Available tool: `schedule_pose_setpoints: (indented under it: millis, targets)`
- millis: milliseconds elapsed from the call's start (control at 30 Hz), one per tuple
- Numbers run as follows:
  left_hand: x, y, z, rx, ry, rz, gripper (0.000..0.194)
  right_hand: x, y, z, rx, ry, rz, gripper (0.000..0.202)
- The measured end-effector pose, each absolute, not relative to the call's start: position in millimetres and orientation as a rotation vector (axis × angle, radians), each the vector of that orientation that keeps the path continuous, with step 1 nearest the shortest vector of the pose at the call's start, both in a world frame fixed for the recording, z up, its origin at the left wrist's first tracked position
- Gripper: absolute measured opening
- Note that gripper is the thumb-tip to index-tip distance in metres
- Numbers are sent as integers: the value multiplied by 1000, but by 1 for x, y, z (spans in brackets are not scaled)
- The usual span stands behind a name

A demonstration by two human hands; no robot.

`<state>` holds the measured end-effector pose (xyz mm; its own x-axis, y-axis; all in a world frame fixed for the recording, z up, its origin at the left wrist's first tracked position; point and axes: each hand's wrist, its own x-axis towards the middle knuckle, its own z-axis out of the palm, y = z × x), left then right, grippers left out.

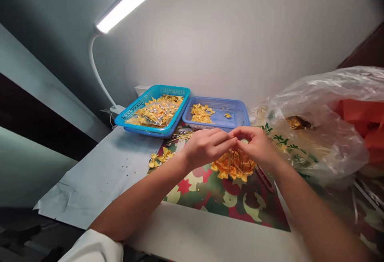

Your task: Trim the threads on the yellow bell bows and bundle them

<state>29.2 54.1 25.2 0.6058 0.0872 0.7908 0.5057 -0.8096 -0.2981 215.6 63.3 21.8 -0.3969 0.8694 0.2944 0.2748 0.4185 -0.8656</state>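
Note:
My left hand (207,146) and my right hand (256,144) meet fingertip to fingertip over the patterned sheet, both pinched closed. What they pinch is too small to make out. Just below them lies a bunch of gold bows (234,165) with thin looped strands. Two loose gold bows (160,158) rest left of my left hand. Behind it are thin gold stems with silvery beads (181,135). A dark red-handled tool (264,179) lies beneath my right forearm.
A turquoise basket (121,120) holds bagged gold bows; the blue basket (240,110) beside it holds more. A lamp (94,62) stands back left. A plastic bag (327,142) fills the right side. The patterned sheet (210,198) covers part of the table.

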Motion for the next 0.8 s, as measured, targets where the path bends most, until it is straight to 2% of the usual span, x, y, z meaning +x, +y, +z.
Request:
schedule_pose_setpoints:
  millis: [100,167,300,433,600,800]
  targets:
    - [28,59,22,-2363,-429,-1048,16,216,66,23,-987,-1829,1371,16]
    - [27,61,21,-2375,-405,-1026,17,216,67,22,-1004,-1816,1438,21]
    - [24,65,18,-2460,-421,-1009,21,212,68,13,-1073,-1871,1067,12]
    - [21,72,15,-2728,-610,-1320,20,209,66,9,-1153,-1934,747,17]
    - [19,77,19,-2897,-917,-1607,10,210,67,12,-1119,-1997,826,21]
    - [18,80,21,-3006,-1280,-1788,18,210,71,11,-1154,-1977,823,15]
